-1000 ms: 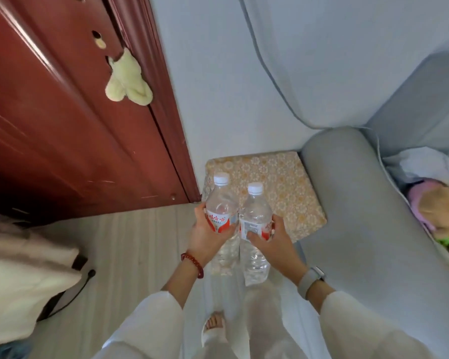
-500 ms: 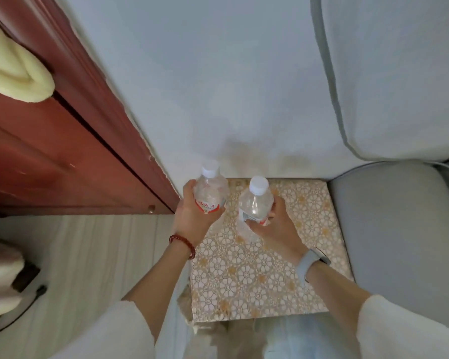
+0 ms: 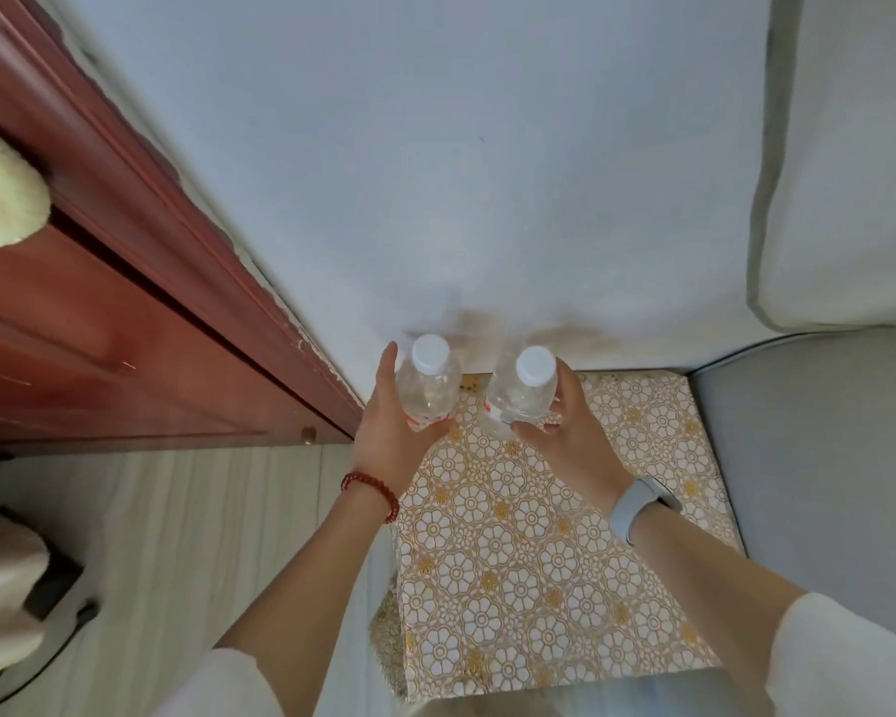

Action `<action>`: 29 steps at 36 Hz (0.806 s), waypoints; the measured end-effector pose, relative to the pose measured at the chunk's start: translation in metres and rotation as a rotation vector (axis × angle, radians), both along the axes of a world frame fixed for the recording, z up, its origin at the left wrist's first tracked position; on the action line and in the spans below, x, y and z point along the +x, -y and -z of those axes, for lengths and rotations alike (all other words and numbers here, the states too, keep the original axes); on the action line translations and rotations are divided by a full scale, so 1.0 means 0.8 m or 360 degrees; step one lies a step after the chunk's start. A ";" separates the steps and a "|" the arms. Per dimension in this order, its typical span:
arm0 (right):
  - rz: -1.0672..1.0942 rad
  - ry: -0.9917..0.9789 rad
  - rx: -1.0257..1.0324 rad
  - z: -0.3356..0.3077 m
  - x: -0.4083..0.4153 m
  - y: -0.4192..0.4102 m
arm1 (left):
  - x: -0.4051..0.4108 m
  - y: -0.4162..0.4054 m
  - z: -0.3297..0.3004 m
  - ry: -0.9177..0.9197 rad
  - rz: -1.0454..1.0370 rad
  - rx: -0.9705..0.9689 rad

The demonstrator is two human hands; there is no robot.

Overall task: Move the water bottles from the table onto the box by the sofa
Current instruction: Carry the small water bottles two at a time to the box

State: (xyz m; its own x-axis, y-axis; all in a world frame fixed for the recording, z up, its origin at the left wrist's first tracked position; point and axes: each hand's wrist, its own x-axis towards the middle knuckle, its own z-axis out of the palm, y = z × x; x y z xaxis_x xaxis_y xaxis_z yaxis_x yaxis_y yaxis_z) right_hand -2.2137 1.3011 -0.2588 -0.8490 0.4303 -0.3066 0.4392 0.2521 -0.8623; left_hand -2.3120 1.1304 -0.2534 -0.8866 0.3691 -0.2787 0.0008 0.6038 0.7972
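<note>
The left hand (image 3: 389, 437) grips one water bottle (image 3: 428, 388) over the box's (image 3: 539, 561) far left corner. The right hand (image 3: 572, 439) grips the second bottle (image 3: 521, 401) just beside it, above the box's far edge.

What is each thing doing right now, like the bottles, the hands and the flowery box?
Left bottle: capped, upright, held in the left hand.
Right bottle: capped, tilted slightly, held in the right hand.
Flowery box: closed top, nothing resting on it yet.
Red door: shut.
Bead bracelet: on the left wrist.
Wristband: on the right wrist.
</note>
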 end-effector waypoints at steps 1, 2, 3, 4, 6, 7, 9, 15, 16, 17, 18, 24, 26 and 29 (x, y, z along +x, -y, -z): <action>-0.0008 0.0002 0.0020 -0.004 0.000 0.001 | -0.001 0.002 -0.004 0.0019 0.0053 0.0023; -0.0008 -0.0013 0.0030 -0.008 -0.001 0.002 | -0.001 0.005 -0.008 0.0030 0.0117 0.0025; -0.0002 -0.0032 0.0041 -0.012 -0.002 0.005 | -0.001 0.008 -0.012 0.0030 0.0184 0.0012; 0.0009 -0.0060 0.0064 -0.016 -0.003 0.008 | -0.001 0.012 -0.015 0.0025 0.0239 -0.0002; 0.0025 -0.0096 0.0163 -0.022 -0.004 0.013 | -0.003 0.019 -0.022 0.0001 0.0288 0.0010; 0.0045 -0.0097 0.0224 -0.025 -0.005 0.016 | -0.005 0.023 -0.025 -0.0026 0.0296 0.0011; 0.0095 -0.0083 0.0295 -0.028 -0.007 0.018 | -0.010 0.027 -0.032 -0.0109 0.0322 -0.0048; -0.0061 -0.0117 0.0298 -0.034 -0.012 0.022 | -0.017 0.019 -0.040 -0.0245 0.0256 -0.0170; -0.0083 -0.0122 0.0286 -0.035 -0.015 0.022 | -0.018 0.016 -0.039 -0.0274 0.0224 -0.0160; -0.0093 -0.0127 0.0276 -0.035 -0.018 0.022 | -0.018 0.013 -0.038 -0.0301 0.0189 -0.0148; -0.0093 -0.0132 0.0262 -0.036 -0.023 0.022 | -0.018 0.010 -0.037 -0.0319 0.0153 -0.0136; -0.0116 -0.0218 0.0256 -0.035 -0.045 0.027 | -0.029 -0.006 -0.035 -0.0360 0.0078 -0.0097; -0.0090 -0.0211 0.0293 -0.033 -0.049 0.030 | -0.032 -0.008 -0.035 -0.0364 0.0091 -0.0119; -0.0065 -0.0168 0.0379 -0.032 -0.053 0.033 | -0.035 -0.006 -0.032 -0.0374 0.0088 -0.0129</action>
State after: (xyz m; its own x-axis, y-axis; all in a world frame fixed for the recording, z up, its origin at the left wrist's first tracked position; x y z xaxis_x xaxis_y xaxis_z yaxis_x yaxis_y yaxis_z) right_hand -2.2565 1.2744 -0.2334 -0.8890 0.4446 -0.1098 0.3354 0.4688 -0.8171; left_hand -2.3401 1.1353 -0.2282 -0.9095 0.4039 -0.0980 0.2153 0.6596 0.7201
